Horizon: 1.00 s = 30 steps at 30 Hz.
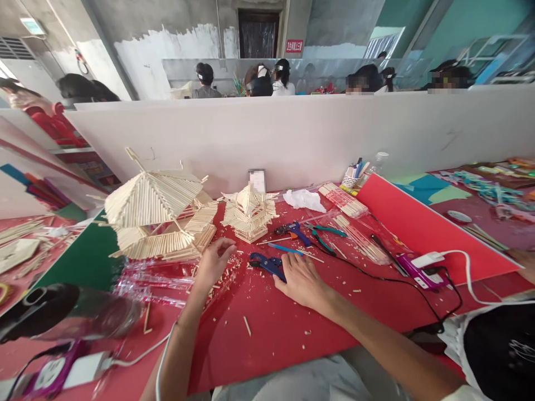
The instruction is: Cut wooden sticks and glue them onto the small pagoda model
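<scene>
My left hand (215, 263) hovers over small stick offcuts, with its fingers curled together. Anything in that pinch is too small to make out. My right hand (302, 280) wraps over the handle end of dark blue cutting pliers (264, 264), low at the table. Just beyond its fingers lies a blue pen (284, 249). A small pagoda model (251, 214) of pale wooden sticks stands ahead of both hands. To its left sits a larger stick pavilion (154, 197) with a sloped roof. A blue glue gun (297, 230) and green-handled pliers (326, 236) lie right of the small model.
Bundled sticks (345, 201) in plastic and white tissue (304, 200) lie behind the tools. Purple power strips (422, 273) with cables are at right and left. A dark-lidded bottle (104, 312) lies at left. A white partition (267, 131) closes off the back; people sit beyond.
</scene>
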### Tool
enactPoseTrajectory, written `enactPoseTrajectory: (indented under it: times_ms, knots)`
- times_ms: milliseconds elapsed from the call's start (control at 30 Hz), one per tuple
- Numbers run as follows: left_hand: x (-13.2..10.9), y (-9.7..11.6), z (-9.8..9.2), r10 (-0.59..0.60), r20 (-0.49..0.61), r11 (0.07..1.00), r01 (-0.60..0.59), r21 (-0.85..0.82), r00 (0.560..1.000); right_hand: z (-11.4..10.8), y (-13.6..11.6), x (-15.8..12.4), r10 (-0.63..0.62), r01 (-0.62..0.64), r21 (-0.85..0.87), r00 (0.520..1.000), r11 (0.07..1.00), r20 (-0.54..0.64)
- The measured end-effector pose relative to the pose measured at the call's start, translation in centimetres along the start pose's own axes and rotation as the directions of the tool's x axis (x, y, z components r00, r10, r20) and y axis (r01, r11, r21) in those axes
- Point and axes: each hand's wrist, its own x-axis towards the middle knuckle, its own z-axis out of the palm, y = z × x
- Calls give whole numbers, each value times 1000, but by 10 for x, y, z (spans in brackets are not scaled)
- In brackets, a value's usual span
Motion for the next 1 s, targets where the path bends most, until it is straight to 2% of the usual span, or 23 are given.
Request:
enactPoseTrajectory:
  times_ms: [200, 400, 533, 667, 833, 1000]
  knots:
    - [0, -2, 2, -22, 41, 996, 25, -90, 999, 3, -9, 1, 45, -45, -10, 998, 999, 40]
    - [-3, 3, 6, 9, 28, 999, -10, 51, 1000, 0, -4, 4, -11, 11, 11, 1000, 1000, -2]
    - [-5, 8, 10, 35, 41, 991, -40, 126, 999, -18, 24, 24, -27, 29, 37, 999, 999, -43]
    - [-7, 9, 13, 51, 38, 986, -56, 159, 998, -31, 66, 57, 142, -141, 15, 986, 990, -87]
    - [-7, 6, 16, 6, 34, 993, -10, 115, 999, -14, 95, 82, 235, -235, -26, 972, 972, 20]
    - [-7, 3, 18, -37, 42, 996, 33, 81, 998, -1, 105, 83, 205, -206, 14, 978, 978, 39]
